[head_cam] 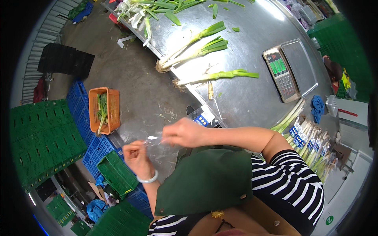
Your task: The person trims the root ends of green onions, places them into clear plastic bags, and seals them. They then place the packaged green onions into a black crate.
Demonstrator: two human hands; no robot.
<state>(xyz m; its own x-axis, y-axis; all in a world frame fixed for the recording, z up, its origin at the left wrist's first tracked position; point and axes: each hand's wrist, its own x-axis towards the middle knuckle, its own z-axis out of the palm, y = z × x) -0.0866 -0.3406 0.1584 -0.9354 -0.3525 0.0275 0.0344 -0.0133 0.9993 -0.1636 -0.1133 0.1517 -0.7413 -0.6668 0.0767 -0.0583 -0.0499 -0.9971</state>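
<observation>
My left hand, with a pale bangle at the wrist, pinches one end of a clear plastic piece, perhaps a bag. At its other side my right hand grips the plastic, slightly blurred. Both hands are over the floor beside the steel table. Leeks lie on the table with their roots over its edge, and a single leek lies nearer me. Beside it are a wooden-handled tool and a clear bag with a blue-and-white label at the table's corner.
A digital scale stands on the table, near bagged, labelled leeks and a blue cloth. Leek trimmings lie at the far end. An orange crate and green crate stand to my left. A person is at far right.
</observation>
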